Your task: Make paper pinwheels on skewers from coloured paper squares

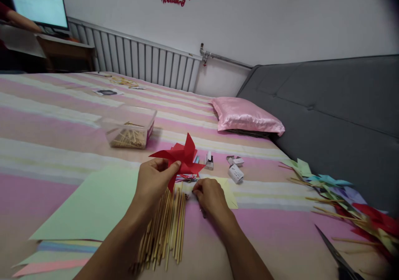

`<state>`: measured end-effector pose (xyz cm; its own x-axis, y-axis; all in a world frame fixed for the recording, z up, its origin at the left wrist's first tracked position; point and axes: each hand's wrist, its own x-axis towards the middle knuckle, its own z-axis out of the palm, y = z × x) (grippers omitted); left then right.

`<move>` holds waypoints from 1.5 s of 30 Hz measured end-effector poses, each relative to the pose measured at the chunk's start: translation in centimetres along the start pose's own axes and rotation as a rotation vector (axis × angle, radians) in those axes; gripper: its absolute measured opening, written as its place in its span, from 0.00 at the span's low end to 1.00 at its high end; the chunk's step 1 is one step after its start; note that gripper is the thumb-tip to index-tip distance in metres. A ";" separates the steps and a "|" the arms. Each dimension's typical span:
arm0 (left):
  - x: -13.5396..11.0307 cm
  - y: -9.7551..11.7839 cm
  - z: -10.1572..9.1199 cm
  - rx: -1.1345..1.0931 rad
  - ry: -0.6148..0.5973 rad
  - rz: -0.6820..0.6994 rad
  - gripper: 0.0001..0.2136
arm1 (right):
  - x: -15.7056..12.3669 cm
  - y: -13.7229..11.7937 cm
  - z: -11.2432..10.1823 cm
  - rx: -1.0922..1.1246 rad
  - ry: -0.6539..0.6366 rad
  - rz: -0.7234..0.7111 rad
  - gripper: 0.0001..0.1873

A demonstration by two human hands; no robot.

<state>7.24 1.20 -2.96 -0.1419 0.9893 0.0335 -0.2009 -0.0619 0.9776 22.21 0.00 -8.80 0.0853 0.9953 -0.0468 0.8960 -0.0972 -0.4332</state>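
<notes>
My left hand (157, 176) is closed on a red paper pinwheel (184, 157), thumb on its face. Its folded blades stick out on several sides. My right hand (210, 194) is lower and to the right, fingers pinched together close to the bedspread; what they hold, if anything, is too small to make out. Beside those fingertips lie tiny shiny bits (187, 196), and a small dark thing (203, 213) shows under the palm. A bundle of thin wooden sticks (168, 226) lies between my forearms. Yellow paper (227, 192) is partly hidden behind my right hand.
A clear plastic box (131, 130) holds short sticks. Coloured paper sheets (84, 207) lie left, small white boxes (236, 174) ahead. Finished pinwheels (339, 192) and black-handled scissors (336, 255) are at right. A pink pillow (246, 115) rests by the grey headboard (327, 101). A person's arm (23, 21) shows far left.
</notes>
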 end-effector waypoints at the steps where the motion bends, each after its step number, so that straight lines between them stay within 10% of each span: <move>1: 0.0 0.0 0.0 0.009 -0.001 0.002 0.07 | 0.0 0.0 -0.1 0.002 0.002 0.006 0.09; 45: -0.2 0.4 -0.1 0.031 -0.006 0.013 0.06 | 0.4 0.9 -0.2 0.055 0.063 0.038 0.12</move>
<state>7.07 0.99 -2.61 -0.1382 0.9892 0.0479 -0.1693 -0.0712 0.9830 23.14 0.28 -9.06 0.1476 0.9890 -0.0086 0.8666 -0.1335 -0.4808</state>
